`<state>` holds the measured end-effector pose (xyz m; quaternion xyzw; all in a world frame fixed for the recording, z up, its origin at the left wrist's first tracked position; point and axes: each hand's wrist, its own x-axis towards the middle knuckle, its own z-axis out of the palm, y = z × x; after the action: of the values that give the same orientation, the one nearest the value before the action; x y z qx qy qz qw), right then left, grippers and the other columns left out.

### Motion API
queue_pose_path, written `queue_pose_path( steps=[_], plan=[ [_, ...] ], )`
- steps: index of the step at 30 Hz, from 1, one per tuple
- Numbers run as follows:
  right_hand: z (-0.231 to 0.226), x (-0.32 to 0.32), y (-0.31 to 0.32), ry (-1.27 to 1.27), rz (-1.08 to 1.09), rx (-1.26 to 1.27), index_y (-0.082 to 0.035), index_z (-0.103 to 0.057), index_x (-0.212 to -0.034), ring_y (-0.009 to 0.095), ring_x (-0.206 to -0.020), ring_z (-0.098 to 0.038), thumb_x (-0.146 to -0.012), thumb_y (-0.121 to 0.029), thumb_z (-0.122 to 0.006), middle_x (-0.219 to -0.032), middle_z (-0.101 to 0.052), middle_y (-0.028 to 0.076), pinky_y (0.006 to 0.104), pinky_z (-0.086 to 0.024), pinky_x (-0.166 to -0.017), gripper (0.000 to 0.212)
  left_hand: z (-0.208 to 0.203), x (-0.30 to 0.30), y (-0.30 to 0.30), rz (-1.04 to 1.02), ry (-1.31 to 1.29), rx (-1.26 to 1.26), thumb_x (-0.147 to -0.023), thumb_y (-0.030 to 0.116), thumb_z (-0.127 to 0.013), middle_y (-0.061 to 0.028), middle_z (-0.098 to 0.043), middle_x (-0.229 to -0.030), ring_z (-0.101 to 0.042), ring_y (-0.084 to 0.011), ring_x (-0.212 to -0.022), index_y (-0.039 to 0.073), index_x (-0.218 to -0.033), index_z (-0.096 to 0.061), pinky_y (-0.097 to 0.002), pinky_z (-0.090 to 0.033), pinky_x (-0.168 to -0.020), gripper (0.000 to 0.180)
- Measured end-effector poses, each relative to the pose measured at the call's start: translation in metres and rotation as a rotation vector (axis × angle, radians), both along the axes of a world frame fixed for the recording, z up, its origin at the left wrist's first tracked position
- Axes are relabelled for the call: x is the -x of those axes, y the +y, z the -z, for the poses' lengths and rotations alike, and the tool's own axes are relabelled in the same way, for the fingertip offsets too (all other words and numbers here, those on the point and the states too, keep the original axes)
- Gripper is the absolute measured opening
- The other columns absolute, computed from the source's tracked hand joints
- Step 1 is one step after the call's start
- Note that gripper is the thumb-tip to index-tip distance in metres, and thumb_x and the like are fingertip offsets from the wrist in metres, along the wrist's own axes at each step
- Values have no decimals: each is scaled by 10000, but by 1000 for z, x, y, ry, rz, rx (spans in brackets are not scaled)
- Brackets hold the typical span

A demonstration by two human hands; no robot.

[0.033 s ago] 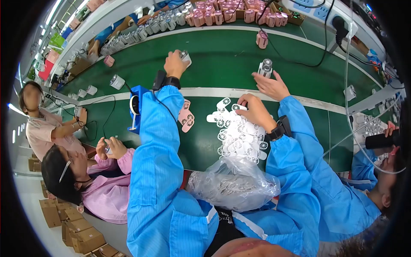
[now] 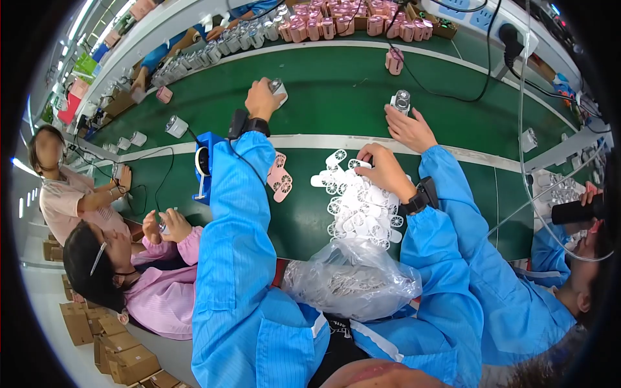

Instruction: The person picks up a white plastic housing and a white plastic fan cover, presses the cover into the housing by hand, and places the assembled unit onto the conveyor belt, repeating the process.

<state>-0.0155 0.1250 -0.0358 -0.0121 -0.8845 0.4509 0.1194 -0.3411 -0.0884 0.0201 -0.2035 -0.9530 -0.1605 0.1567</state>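
My left hand (image 2: 262, 99) reaches out over the green belt, its fingers closed around a small white device with a clear, silvery top (image 2: 278, 90). Below it on the near bench lie a few flat pink plates with round spoked grilles (image 2: 279, 178). At the upper edge of a heap of similar white plates (image 2: 362, 204), my right hand (image 2: 390, 171) has thumb and fingers pinched at one plate; its edge is partly hidden by the fingers. Just beyond, a co-worker's hand (image 2: 412, 131) touches another white device (image 2: 401, 101).
A clear plastic bag (image 2: 352, 281) sits against the bench in front of me. A blue tape dispenser (image 2: 206, 168) stands left of my forearm. Pink devices (image 2: 310, 26) line the far side, with one pink device (image 2: 394, 61) on the belt by a hanging black cable (image 2: 446, 96). Co-workers sit on both sides.
The co-worker's hand at the right has closed in on the white device on the belt. My own hands stay nearly where they were.
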Motion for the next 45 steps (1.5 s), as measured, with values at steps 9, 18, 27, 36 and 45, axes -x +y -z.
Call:
queue_pose_path(
  steps=[9, 18, 27, 36, 45],
  plan=[
    [-37, -32, 2, 64, 194, 582, 8, -700, -1087, 88, -843, -653, -950, -27, -763, -940, -711, 26, 238, -503, -710, 155, -16, -92, 11, 427, -1024, -1015, -867, 159, -856, -155, -715, -1218, -756, -357, -977, 3, -1335, -551, -460, -651, -858, 581],
    [-60, -32, -28, 414, 150, 754, 34, -713, -1188, 140, -990, -687, -985, -3, -708, -1114, -726, 98, 273, -551, -818, 206, 26, -246, 10, 787, -1433, -1266, -827, 66, -875, -127, -669, -1272, -687, -271, -1189, 11, -1327, -529, -476, -629, -963, 611],
    [-63, -46, -19, 336, 74, 262, 5, -754, -1235, 242, -969, -712, -916, 30, -742, -1114, -723, 142, 308, -565, -843, 320, 47, -238, 1, 737, -1033, -1110, -775, 26, -908, -88, -692, -1218, -678, -175, -1149, -4, -1294, -598, -347, -588, -973, 605],
    [-62, -42, -30, 465, 192, 100, 6, -765, -1212, 259, -910, -728, -880, 50, -771, -1083, -739, 144, 323, -581, -793, 336, 33, -240, 2, 710, -981, -1030, -772, -16, -908, -102, -719, -1213, -693, -163, -1113, -41, -1354, -636, -308, -585, -948, 643],
    [-57, -39, -27, 436, 145, 202, 10, -784, -1177, 241, -925, -730, -872, 50, -782, -1084, -750, 128, 313, -583, -801, 308, 36, -241, 2, 747, -982, -1041, -760, -15, -922, -108, -720, -1224, -696, -166, -1105, -46, -1353, -637, -323, -591, -950, 659]
  ],
)
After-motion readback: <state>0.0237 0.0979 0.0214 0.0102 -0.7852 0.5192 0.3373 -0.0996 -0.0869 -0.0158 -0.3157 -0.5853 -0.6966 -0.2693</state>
